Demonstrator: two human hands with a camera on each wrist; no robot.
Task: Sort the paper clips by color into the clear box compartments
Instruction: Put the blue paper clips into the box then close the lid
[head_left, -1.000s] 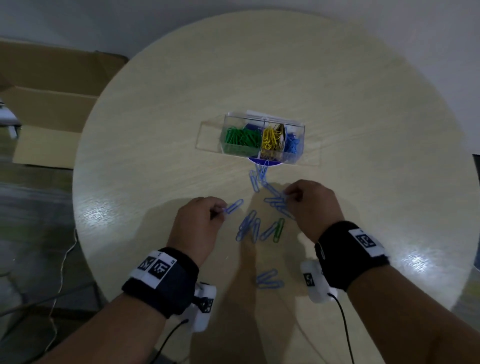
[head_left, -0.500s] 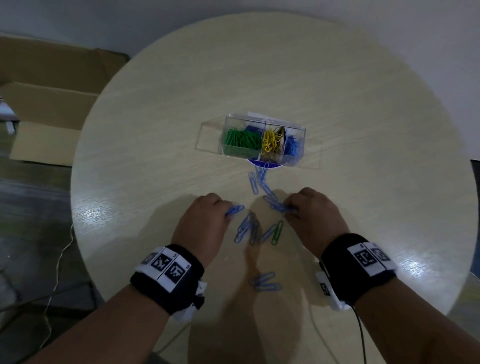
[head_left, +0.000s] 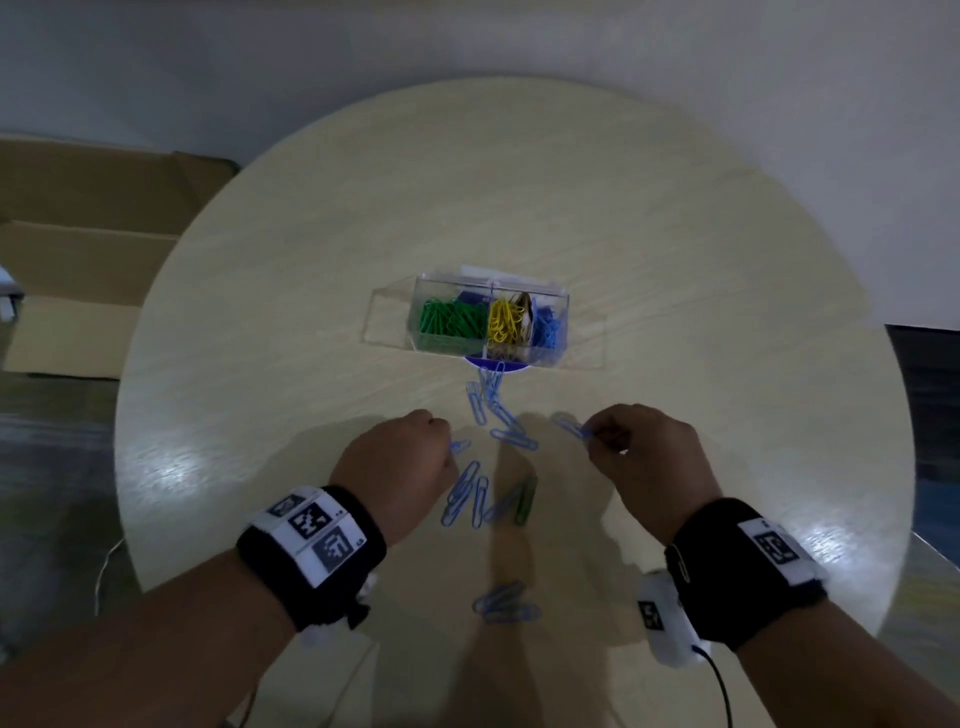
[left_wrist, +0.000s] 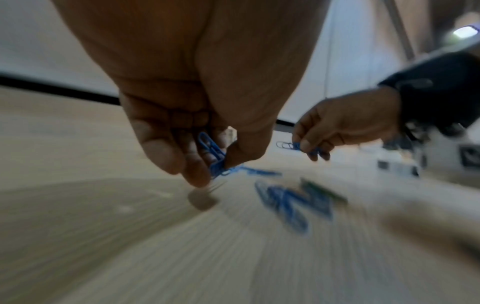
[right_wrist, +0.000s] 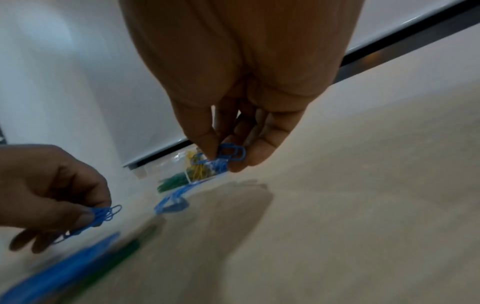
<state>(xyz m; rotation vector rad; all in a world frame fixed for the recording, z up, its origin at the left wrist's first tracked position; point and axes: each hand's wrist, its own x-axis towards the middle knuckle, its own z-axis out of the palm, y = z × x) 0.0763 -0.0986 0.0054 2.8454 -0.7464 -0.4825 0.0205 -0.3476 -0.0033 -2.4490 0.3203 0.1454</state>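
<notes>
The clear box stands mid-table with green, yellow and blue clips in separate compartments. Loose blue paper clips and one green clip lie on the round table between my hands. My left hand pinches a few blue clips between thumb and fingers, just above the tabletop. My right hand is raised off the table and pinches blue clips too, with one sticking out to the left.
A trail of blue clips runs from the box's front toward my hands. Two more blue clips lie near the table's front edge. Flattened cardboard lies on the floor to the left.
My right hand has lifted off the pile with blue clips and drawn back to the right. My left hand stays low over the table with its clips.
</notes>
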